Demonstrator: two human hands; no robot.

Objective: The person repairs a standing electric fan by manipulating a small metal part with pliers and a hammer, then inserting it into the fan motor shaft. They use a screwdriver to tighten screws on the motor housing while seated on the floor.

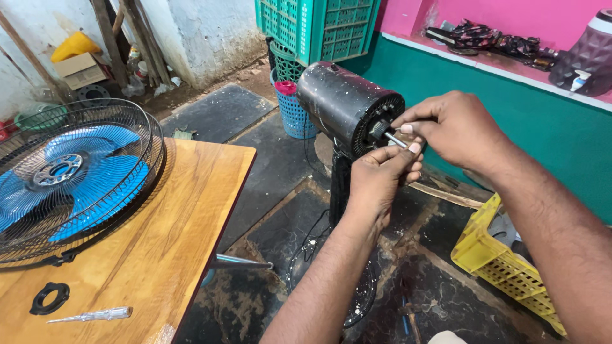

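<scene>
Both your hands meet at the bare shaft of the fan motor.

The motor (347, 105) is a black drum on a dark stand, between the table (191, 210) and the green wall; it looks heavy and rigid, so steady it by the casing, not the vents; its shaft (394, 138) looks thin, smooth steel, likely slippery, best gripped near the root; your right hand (456, 127) pinches something thin at it, your left hand (381, 178) curls under, thumb on the tip; the guard (150, 137) with the blades (95, 185) lies on the table.
</scene>
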